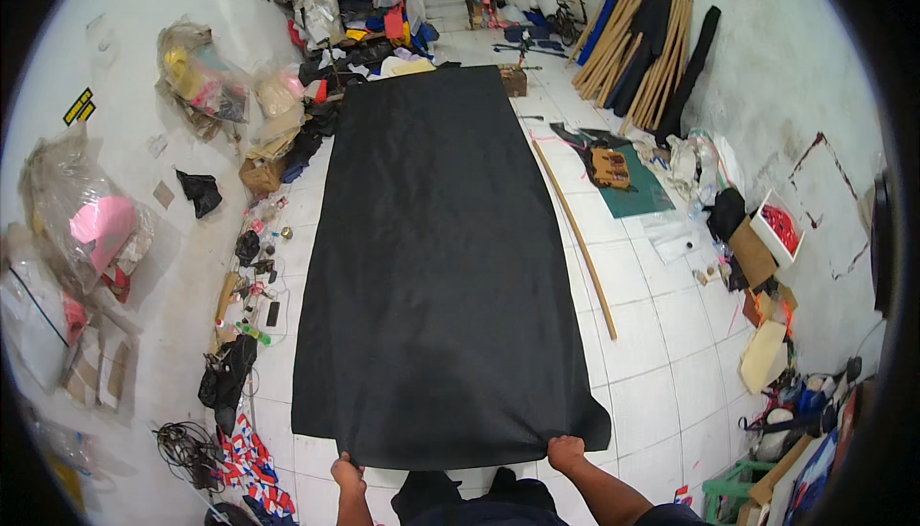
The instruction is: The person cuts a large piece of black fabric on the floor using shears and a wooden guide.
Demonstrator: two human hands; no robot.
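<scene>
A long sheet of black fabric (441, 239) stretches over the white tiled floor from my feet toward the far end of the room. My left hand (347, 473) is closed on its near edge, left of the middle, and a corner flap spreads out beyond that hand. Close to the near right corner, my right hand (565, 453) grips the same edge, with creases running from the fingers into the cloth. Between my hands the edge hangs in a shallow curve in front of my dark-clothed legs (470, 497). The fingertips under the fabric are hidden.
A wooden stick (580, 248) lies right of the fabric, near a green cutting mat (634, 181). Fabric rolls and cardboard tubes (652, 57) lean on the right wall. Clothes and bags (355, 9) pile up at the far left. Tangled cable (187, 454) sits at the near left.
</scene>
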